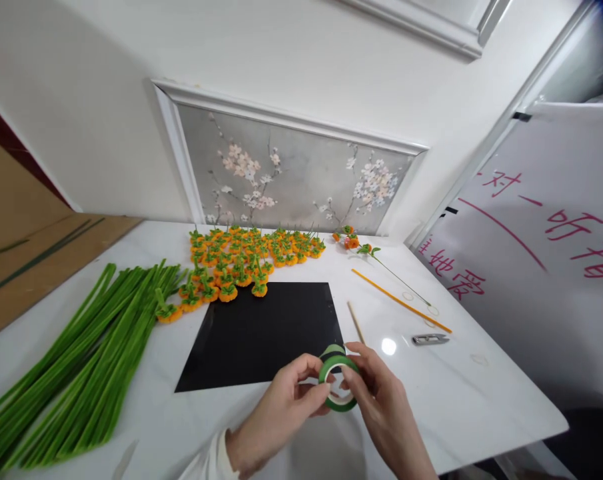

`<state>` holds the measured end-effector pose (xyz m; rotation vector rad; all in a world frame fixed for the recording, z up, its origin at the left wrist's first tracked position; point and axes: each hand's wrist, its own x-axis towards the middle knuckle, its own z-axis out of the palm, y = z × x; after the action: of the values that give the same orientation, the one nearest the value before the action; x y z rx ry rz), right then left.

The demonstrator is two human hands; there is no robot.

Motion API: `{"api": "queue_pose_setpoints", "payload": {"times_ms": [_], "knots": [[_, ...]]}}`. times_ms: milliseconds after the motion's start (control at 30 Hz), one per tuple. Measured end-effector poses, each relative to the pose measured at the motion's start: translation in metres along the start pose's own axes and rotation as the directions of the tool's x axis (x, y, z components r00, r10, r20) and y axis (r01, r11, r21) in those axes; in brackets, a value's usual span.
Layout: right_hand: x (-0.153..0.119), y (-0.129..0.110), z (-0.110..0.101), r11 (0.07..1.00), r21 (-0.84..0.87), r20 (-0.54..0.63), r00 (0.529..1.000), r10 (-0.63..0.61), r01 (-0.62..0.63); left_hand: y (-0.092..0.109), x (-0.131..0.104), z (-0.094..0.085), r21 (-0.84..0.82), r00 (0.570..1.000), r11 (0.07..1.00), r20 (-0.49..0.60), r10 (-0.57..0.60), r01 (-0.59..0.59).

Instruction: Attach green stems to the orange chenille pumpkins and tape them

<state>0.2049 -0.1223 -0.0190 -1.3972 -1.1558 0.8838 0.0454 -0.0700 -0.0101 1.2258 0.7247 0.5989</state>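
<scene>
A roll of green tape [338, 404] is held up between both hands near the front edge of the white table [461, 400]. My left hand [294, 393] grips its left side, with the thumb on the ring and fingers curled behind. On the right side, my right hand [378, 387] pinches the roll with thumb and index finger. A strip of green tape shows at the top of the roll. Behind the hands lies a black mat [266, 333]. Small orange flowers with green tops [228, 292] stand in rows beyond the mat.
Long green fuzzy stems [96, 347] are piled at the left. To the right lie an orange stem [401, 300], a thin wooden stick [355, 321], small metal snips [430, 339] and a flower sprig [351, 241]. A whiteboard [531, 233] stands at the right edge.
</scene>
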Motion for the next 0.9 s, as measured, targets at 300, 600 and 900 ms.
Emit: {"api": "queue_pose_setpoints", "payload": {"times_ms": [300,600,900], "knots": [[0.014,-0.005,-0.01,0.917,-0.377,0.015,0.99,-0.138,0.134,-0.018,0.004,-0.021,0.719,0.835,0.676,-0.266,0.481,-0.16],[0.013,-0.004,-0.004,0.911,-0.395,0.096,0.991,-0.09,0.121,-0.013,0.014,-0.028,0.92,0.9,0.345,0.019,0.436,-0.187],[0.023,0.007,-0.016,0.861,-0.498,0.073,0.994,-0.081,0.107,-0.003,0.013,-0.038,0.921,0.895,0.38,-0.098,0.435,-0.084]]}}
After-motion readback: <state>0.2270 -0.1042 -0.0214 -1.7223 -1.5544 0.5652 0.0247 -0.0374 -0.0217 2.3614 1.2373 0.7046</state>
